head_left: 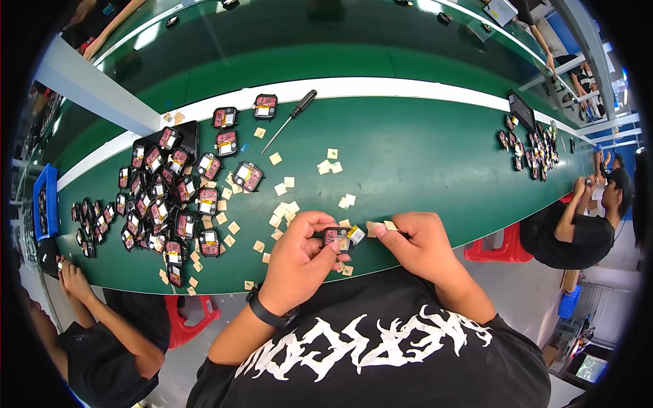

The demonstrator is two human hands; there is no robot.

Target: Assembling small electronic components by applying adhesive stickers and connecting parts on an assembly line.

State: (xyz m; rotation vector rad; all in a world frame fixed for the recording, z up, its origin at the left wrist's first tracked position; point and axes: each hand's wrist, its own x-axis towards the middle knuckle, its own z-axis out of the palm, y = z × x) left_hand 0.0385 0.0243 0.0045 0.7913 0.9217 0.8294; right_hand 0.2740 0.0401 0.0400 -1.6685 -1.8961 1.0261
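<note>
- Left hand (299, 248) curls around a small black module (338, 236), fingers closed on its sides, red face and yellow label turned up; likely held so to keep the face open to the other hand.
- Right hand (418, 241) pinches a small tan square (390, 225) between thumb and forefinger, just at 3 o'clock of the module, apart from it by a small gap.
- Both hands sit above the near edge of the green worktop (422, 156), close to the person's chest.
- Loose tan squares (286, 204) lie scattered at 11 to 12 o'clock of the hands, within short reach.
- A heap of like modules (160, 197) lies at 9 to 10 o'clock; a screwdriver (289, 117) lies at 12 o'clock, well apart.
- Open green surface at 1 to 2 o'clock gives room to move; another person (578, 224) works at the 3 o'clock end.
</note>
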